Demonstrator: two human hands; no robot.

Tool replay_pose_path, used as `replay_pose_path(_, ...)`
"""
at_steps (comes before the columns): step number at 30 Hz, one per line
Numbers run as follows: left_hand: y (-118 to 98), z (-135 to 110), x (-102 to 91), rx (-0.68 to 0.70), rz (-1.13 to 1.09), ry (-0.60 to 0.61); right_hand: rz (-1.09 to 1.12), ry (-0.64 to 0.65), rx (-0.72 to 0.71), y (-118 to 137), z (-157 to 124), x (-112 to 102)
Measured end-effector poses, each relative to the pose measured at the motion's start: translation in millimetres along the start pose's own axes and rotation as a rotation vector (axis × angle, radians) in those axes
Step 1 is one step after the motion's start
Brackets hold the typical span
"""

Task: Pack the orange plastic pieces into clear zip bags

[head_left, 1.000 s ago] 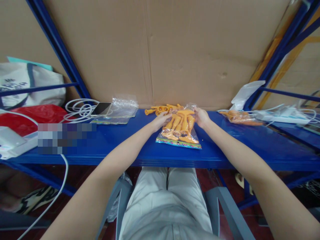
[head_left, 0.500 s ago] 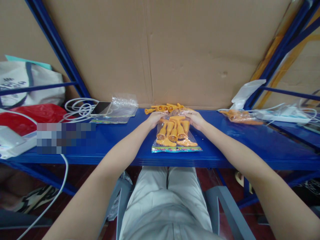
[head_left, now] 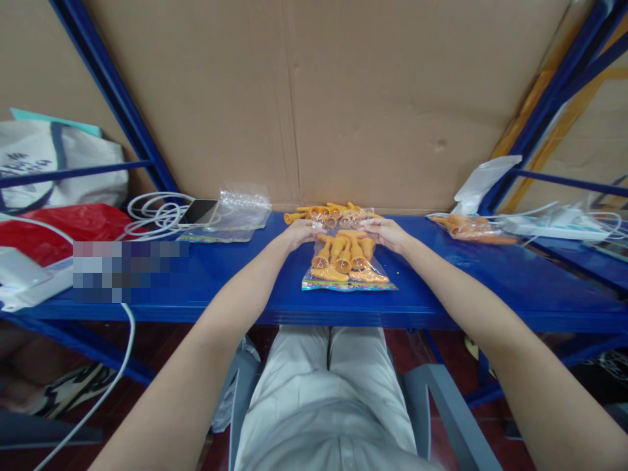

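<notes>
A clear plastic bag (head_left: 349,285) with a colourful printed bottom edge lies on the blue table, holding several orange horn-shaped plastic pieces (head_left: 343,261). My left hand (head_left: 305,232) grips the bag's far left side, fingers closed on the plastic. At the far right side, my right hand (head_left: 385,232) pinches the same bag between thumb and fingers. Just beyond both hands sits a pile of loose orange pieces (head_left: 321,212), partly seen through the bag's upper end. The fingertips are small and partly blurred by the clear plastic.
Flat clear bags (head_left: 240,216) and a phone (head_left: 201,212) lie left, beside coiled white cable (head_left: 159,212) and a red bag (head_left: 69,226). Another bag of orange pieces (head_left: 473,229) and a power strip (head_left: 559,226) are at right. Cardboard (head_left: 343,98) stands behind.
The bag's printed edge has shifted slightly away from me, and its upper end now spreads out more over the loose pile. Both hands still hold it, the right one a little further inward.
</notes>
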State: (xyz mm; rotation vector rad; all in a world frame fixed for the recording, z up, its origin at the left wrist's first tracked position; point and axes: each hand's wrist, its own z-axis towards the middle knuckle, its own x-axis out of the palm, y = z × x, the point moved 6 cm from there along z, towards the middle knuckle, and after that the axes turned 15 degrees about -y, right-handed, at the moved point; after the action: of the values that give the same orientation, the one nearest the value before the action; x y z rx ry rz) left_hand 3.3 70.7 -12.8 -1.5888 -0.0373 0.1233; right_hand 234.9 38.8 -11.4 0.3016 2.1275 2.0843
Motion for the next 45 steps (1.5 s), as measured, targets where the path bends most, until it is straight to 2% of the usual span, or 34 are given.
replay_pose_path(12, -4, 6, -2.6, 0.046, 0.045, -0.089, -0.023, 0.079, -0.118, -1, 13, -4)
replay_pose_path(15, -7, 5, -2.0, 0.096, 0.103, -0.116, -0.049, 0.058, -0.175, -2, 18, -6)
replay_pose_path(18, -11, 6, -0.4, 0.18, 0.184, -0.138, -0.166, 0.045, -0.29, 1, 22, -6)
replay_pose_path(21, -15, 9, 1.3, 0.287, 0.303, -0.141, -0.333, 0.094, -0.45, 6, 24, -2)
replay_pose_path(25, -22, 11, 3.6, 0.514, 0.512, -0.12, -0.541, 0.173, -0.704, 16, 21, 4)
replay_pose_path(29, -24, 9, 6.1, 0.632, 0.625, -0.09, -0.729, 0.182, -0.825, 19, 17, 8)
replay_pose_path(33, -23, 9, 8.5, 0.652, 0.656, -0.07, -0.933, 0.13, -0.86, 21, 11, 10)
replay_pose_path(39, -21, 8, 11.8, 0.682, 0.699, -0.021, -1.359, 0.002, -0.79, 25, -4, 11)
replay_pose_path(45, -20, 6, 13.6, 0.744, 0.793, -0.003, -1.549, 0.003, -0.778, 29, -15, 15)
